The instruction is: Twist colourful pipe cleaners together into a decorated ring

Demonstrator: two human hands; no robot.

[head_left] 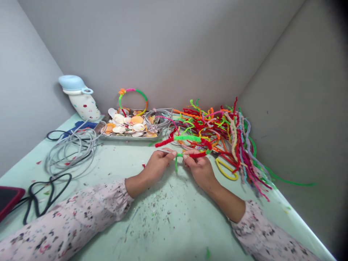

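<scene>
- Pinching a red-and-green band (187, 138) with left grip (157, 165) and right grip (200, 169).
- Facing shells (137, 120) in a tray (130, 139) on the tabletop (174, 232).
- Working near piled pipe cleaners (238, 143).

The held hoop (187, 138) looks fuzzy and matt, the tray (130, 138) smooth, shiny metal.

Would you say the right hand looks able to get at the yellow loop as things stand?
Probably yes: the yellow loop lies beside the right hand, its near side uncovered by the fuzzy strands. That hand is pinching the red-green hoop, so it would likely need to let go first.
</scene>
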